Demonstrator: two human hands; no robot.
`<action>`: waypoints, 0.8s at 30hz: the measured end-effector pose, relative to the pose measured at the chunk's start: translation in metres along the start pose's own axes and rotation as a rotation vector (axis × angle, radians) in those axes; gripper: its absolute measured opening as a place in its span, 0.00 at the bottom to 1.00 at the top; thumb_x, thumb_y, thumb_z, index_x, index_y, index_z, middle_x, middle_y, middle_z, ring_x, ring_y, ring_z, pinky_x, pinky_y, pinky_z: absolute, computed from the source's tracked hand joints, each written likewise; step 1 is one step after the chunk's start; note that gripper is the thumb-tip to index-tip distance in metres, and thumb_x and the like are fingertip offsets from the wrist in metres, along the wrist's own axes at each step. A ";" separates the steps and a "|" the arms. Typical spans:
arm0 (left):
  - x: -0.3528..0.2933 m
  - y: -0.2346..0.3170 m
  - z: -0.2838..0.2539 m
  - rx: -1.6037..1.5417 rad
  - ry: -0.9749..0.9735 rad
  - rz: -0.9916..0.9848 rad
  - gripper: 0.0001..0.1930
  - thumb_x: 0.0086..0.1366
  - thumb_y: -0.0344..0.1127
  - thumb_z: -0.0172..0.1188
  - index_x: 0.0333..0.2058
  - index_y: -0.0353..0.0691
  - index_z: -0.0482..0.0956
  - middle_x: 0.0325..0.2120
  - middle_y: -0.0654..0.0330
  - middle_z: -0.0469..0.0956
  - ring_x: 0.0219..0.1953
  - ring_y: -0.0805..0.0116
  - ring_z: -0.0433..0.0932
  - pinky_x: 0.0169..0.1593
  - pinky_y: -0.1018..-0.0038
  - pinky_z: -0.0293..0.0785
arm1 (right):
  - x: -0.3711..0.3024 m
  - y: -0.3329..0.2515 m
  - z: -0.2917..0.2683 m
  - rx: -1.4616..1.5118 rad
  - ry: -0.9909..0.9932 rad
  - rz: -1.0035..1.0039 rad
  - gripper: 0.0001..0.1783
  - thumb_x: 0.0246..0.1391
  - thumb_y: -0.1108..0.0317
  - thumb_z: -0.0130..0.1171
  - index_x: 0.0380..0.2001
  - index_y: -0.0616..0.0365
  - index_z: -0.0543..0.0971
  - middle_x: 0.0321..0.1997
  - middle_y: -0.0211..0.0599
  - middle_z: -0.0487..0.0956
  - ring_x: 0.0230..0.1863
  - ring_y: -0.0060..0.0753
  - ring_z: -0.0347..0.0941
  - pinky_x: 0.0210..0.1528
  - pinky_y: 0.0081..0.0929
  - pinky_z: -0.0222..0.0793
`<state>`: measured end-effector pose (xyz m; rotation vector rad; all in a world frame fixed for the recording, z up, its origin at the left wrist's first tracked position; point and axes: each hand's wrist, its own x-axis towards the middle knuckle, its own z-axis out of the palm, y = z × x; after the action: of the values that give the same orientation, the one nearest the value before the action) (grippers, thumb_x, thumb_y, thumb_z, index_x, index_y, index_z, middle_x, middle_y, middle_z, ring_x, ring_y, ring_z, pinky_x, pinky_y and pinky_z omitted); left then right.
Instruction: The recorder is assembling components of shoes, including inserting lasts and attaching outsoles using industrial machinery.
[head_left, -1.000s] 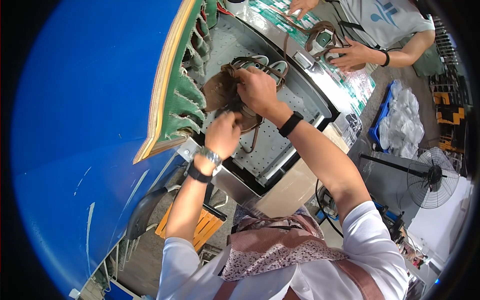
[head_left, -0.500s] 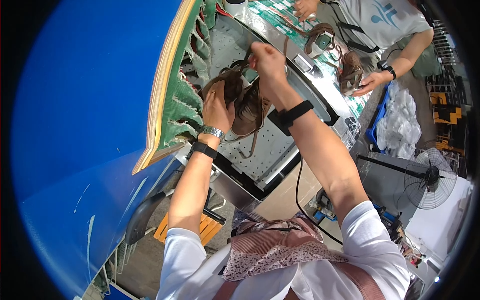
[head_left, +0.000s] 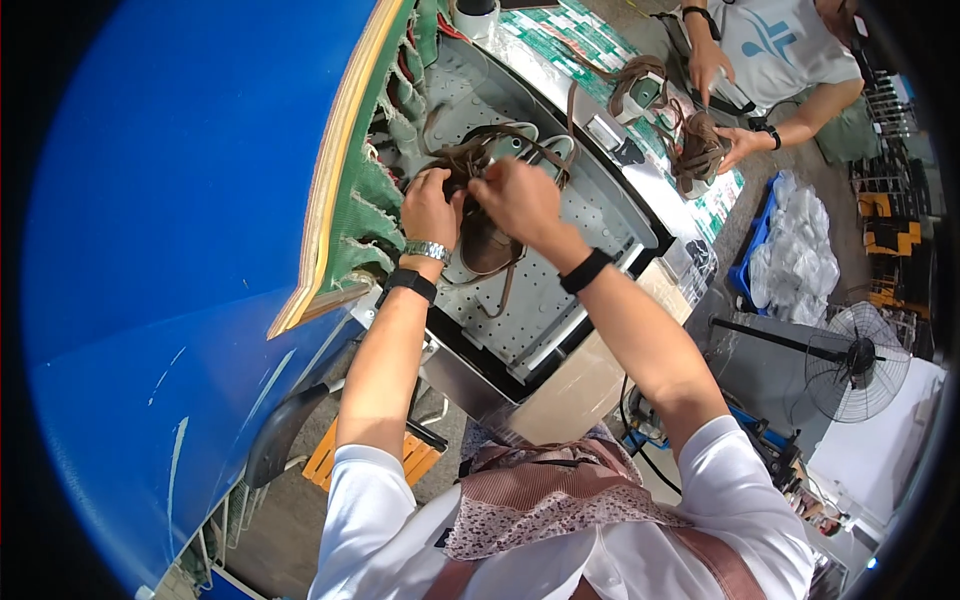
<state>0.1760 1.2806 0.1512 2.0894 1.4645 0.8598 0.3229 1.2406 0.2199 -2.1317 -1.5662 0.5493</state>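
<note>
A pair of brown lace-up shoes lies on a perforated grey metal bed; the toe of one shoe [head_left: 488,250] points toward me, and pale green lining shows at the far end. My left hand [head_left: 430,212] is closed at the left side of the laces, fingers curled against the shoe's upper. Close beside it, my right hand [head_left: 520,200] pinches a brown shoelace [head_left: 463,160] over the shoe's front. The fingertips nearly meet, and they partly hide the lacing. A loose lace end hangs down past the toe onto the bed.
A green frayed curtain [head_left: 365,205] and a blue panel [head_left: 190,200] border the left. At the far right a co-worker's hand [head_left: 745,145] holds another brown shoe [head_left: 698,155] on a green-patterned surface. A blue crate of clear plastic bags [head_left: 795,245] and a fan [head_left: 860,360] stand right.
My right hand has come down and left, from above the shoes to beside my left hand. My left fingers have curled in. The co-worker's other hand has moved to the shoe they hold.
</note>
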 end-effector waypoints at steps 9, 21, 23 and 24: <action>-0.030 0.017 -0.024 -0.292 -0.167 -0.171 0.06 0.58 0.29 0.66 0.29 0.36 0.76 0.29 0.52 0.81 0.33 0.53 0.81 0.37 0.63 0.75 | 0.012 0.005 -0.007 1.192 -0.031 0.458 0.08 0.58 0.69 0.57 0.27 0.59 0.81 0.18 0.30 0.75 0.17 0.22 0.68 0.21 0.23 0.63; -0.113 0.085 -0.100 -0.400 -1.120 0.141 0.06 0.56 0.32 0.65 0.30 0.37 0.78 0.28 0.53 0.80 0.35 0.50 0.80 0.38 0.60 0.75 | 0.022 -0.033 -0.108 1.260 0.097 -0.152 0.15 0.66 0.66 0.56 0.48 0.67 0.79 0.43 0.44 0.85 0.40 0.37 0.83 0.48 0.30 0.78; -0.100 0.113 -0.123 -0.655 -1.125 0.192 0.07 0.59 0.32 0.65 0.33 0.35 0.79 0.29 0.55 0.81 0.38 0.55 0.82 0.40 0.63 0.75 | 0.027 0.016 -0.067 0.822 0.187 -0.098 0.15 0.61 0.69 0.57 0.49 0.63 0.80 0.44 0.47 0.86 0.39 0.44 0.84 0.49 0.35 0.78; -0.096 0.120 -0.133 -0.826 -1.008 0.152 0.06 0.59 0.30 0.65 0.32 0.35 0.78 0.30 0.55 0.81 0.40 0.56 0.82 0.42 0.62 0.75 | 0.022 0.030 -0.050 0.567 0.095 -0.079 0.16 0.59 0.70 0.58 0.49 0.59 0.80 0.43 0.48 0.85 0.39 0.47 0.83 0.48 0.38 0.78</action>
<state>0.1383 1.1509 0.3022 1.5575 0.3190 0.2496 0.3799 1.2482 0.2434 -1.6360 -1.2478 0.7482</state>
